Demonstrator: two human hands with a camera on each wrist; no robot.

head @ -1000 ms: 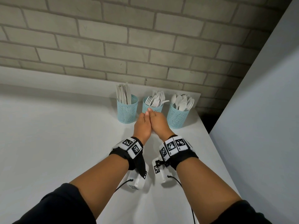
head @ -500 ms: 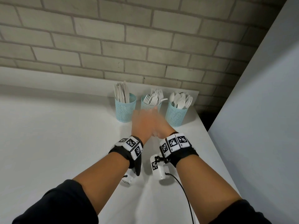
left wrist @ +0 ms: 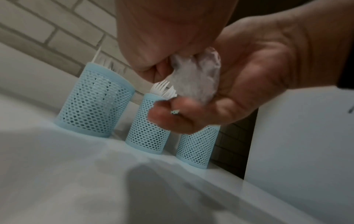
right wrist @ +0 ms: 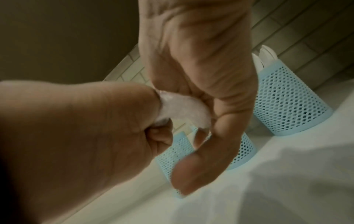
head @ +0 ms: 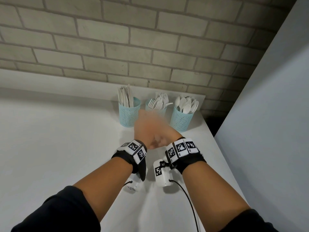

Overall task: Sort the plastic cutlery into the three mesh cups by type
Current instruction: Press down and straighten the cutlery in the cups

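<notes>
My two hands meet just in front of the three mesh cups, above the white desk (head: 50,148). My left hand (head: 143,131) is a blur in the head view; my right hand (head: 163,139) is tucked against it. From the wrist views, a crumpled whitish wad (left wrist: 195,75) sits between them, my left fingers (right wrist: 95,121) curled round one end and my right fingers (left wrist: 172,119) curled under the other. What the wad is, I cannot tell; it looks like no cutlery.

The cutlery stands sorted: knives (head: 125,97) in the left cup (head: 128,114), forks (head: 159,101) in the middle cup (head: 161,110), spoons (head: 186,103) in the right cup (head: 181,119). Nothing loose shows on the desk, so I judge the sorting finished, or as good as.

The next move, I think, calls only for drawing both hands back from the cups without knocking the middle one, which stands close behind my knuckles
</notes>
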